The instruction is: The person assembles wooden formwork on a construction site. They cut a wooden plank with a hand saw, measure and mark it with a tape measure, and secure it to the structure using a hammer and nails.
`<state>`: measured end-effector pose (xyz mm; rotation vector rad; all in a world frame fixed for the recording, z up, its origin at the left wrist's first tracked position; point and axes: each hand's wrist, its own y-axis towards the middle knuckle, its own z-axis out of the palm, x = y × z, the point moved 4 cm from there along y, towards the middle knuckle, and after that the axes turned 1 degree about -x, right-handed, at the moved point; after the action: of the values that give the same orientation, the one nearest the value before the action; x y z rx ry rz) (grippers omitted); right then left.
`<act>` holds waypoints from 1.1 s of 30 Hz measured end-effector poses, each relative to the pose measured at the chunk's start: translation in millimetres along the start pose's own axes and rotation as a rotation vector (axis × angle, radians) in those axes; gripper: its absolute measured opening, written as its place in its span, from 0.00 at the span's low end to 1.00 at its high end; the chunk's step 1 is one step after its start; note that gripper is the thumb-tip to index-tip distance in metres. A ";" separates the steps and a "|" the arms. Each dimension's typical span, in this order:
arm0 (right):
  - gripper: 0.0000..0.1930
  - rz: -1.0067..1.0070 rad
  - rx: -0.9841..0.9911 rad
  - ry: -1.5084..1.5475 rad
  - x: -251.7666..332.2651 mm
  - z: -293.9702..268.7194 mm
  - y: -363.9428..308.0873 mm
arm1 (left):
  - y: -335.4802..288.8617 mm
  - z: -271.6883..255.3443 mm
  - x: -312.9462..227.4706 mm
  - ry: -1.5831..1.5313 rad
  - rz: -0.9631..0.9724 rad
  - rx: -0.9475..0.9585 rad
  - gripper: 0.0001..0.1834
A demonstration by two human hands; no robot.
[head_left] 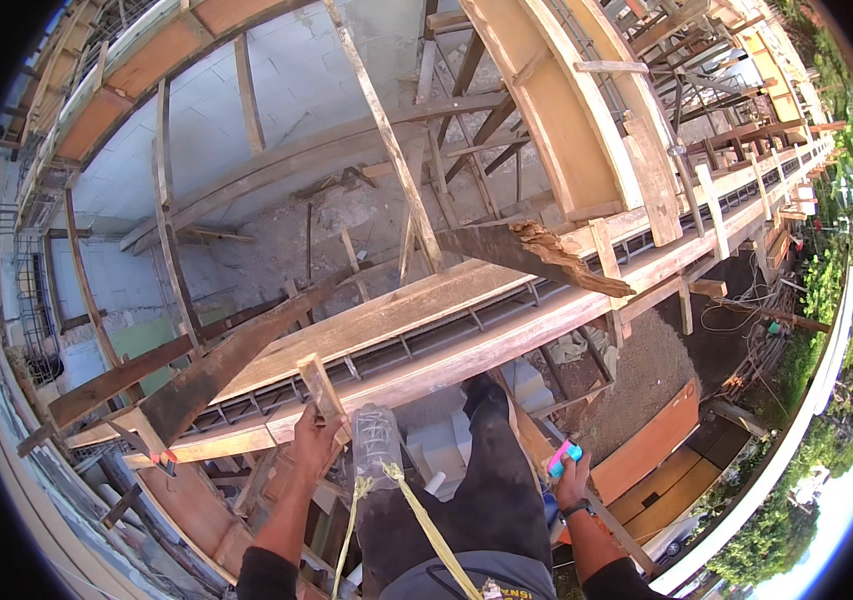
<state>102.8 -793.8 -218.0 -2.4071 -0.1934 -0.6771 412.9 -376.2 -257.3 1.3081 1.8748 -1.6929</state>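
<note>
My left hand is closed around the lower part of a short upright wooden cleat at the near side of a long timber beam form. Steel bars with crosswise ties run inside the form. Out to the right, my right hand grips a small pink and blue object whose kind I cannot make out. Between my arms a cloudy clear plastic container, shaped like a bottle, hangs in front of me on a yellow strap. Its contents are hard to tell.
A dark plank with a splintered end lies across the form. A red-handled tool rests at its left end. Beyond stand thin wooden props and a pale block wall. Orange-brown panels lie below on the right.
</note>
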 end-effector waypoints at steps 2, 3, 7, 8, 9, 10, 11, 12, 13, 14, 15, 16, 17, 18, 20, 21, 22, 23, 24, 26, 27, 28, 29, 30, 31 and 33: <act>0.28 -0.001 0.056 0.074 32.9 3.5 -2.7 | 67.3 59.1 28.7 -0.098 -0.104 0.227 0.17; 0.27 -0.025 0.082 0.120 37.4 5.9 -1.0 | 88.4 81.6 43.0 -0.337 -0.203 0.318 0.18; 0.25 -0.088 0.085 0.232 47.0 8.4 -2.3 | 129.7 168.3 43.1 -0.310 -0.182 0.432 0.23; 0.25 -0.086 0.086 0.253 43.2 8.3 -1.6 | 133.9 186.8 30.5 -0.047 -0.064 0.405 0.23; 0.25 -0.058 0.090 0.270 34.5 7.8 -0.8 | 137.3 199.9 31.0 -0.033 -0.076 0.399 0.23; 0.25 -0.032 0.094 0.283 21.3 5.4 -0.2 | 140.5 212.7 35.9 -0.023 -0.089 0.392 0.23; 0.25 -0.006 0.098 0.294 9.1 2.3 0.1 | 142.8 225.6 41.4 -0.015 -0.103 0.386 0.24; 0.26 -0.004 0.087 0.269 -0.3 -1.4 0.3 | 145.1 235.6 45.2 -0.043 -0.077 0.349 0.23; 0.26 0.002 0.073 0.244 -9.8 -5.4 -0.9 | 145.2 244.7 45.1 -0.067 -0.054 0.315 0.23; 0.26 0.008 0.061 0.219 -19.7 -8.9 -2.5 | 145.6 253.1 45.0 -0.092 -0.030 0.279 0.23; 0.26 0.031 -0.019 0.295 -31.7 -9.5 -6.8 | 146.4 260.7 45.3 -0.107 -0.021 0.255 0.23; 0.26 0.059 0.000 0.288 -32.9 -12.8 -7.3 | 148.9 264.8 47.2 -0.109 -0.046 0.243 0.24; 0.26 0.085 0.019 0.283 -31.3 -17.4 -7.9 | 151.8 268.2 49.4 -0.112 -0.068 0.232 0.24; 0.25 0.112 0.039 0.277 -32.0 -20.7 -8.0 | 153.9 270.9 51.8 -0.114 -0.090 0.219 0.25; 0.23 0.080 -0.013 0.256 -38.0 -22.5 -8.3 | 158.8 275.6 56.0 -0.153 -0.084 0.202 0.22; 0.22 0.064 -0.037 0.246 -41.4 -23.3 -8.1 | 160.7 275.4 59.7 -0.154 -0.105 0.202 0.22; 0.22 0.071 -0.030 0.231 -43.9 -24.1 -6.6 | 162.7 278.3 55.9 -0.156 -0.122 0.212 0.21; 0.22 0.077 -0.021 0.217 -45.6 -24.9 -4.4 | 162.4 279.7 52.6 -0.196 -0.137 0.217 0.22; 0.21 0.083 -0.013 0.202 -46.3 -25.4 -2.5 | 158.3 280.3 50.2 -0.192 -0.142 0.216 0.21; 0.21 0.075 -0.007 0.200 -41.4 -21.1 3.0 | 152.6 284.5 37.6 -0.187 -0.140 0.220 0.21; 0.21 0.071 -0.004 0.198 -38.9 -18.7 5.7 | 151.9 289.4 36.5 -0.157 -0.127 0.231 0.20; 0.21 0.061 0.003 0.199 -38.9 -15.7 10.1 | 150.4 289.5 39.5 -0.127 -0.118 0.228 0.20; 0.21 0.051 0.010 0.201 -40.5 -12.3 15.3 | 150.2 289.8 42.3 -0.096 -0.109 0.227 0.19; 0.21 0.042 0.017 0.202 -40.3 -9.4 19.9 | 151.2 290.6 44.8 -0.149 -0.115 0.236 0.19; 0.22 0.047 0.022 0.202 -39.0 -6.8 23.3 | 151.5 291.6 47.4 -0.200 -0.121 0.248 0.19; 0.22 0.007 0.017 0.179 -19.2 1.1 27.5 | 153.6 290.9 54.7 -0.264 -0.104 0.282 0.20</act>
<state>94.9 -814.5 -243.2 -2.3149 -0.1156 -0.8783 401.4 -632.0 -470.9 1.0295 1.6231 -2.1294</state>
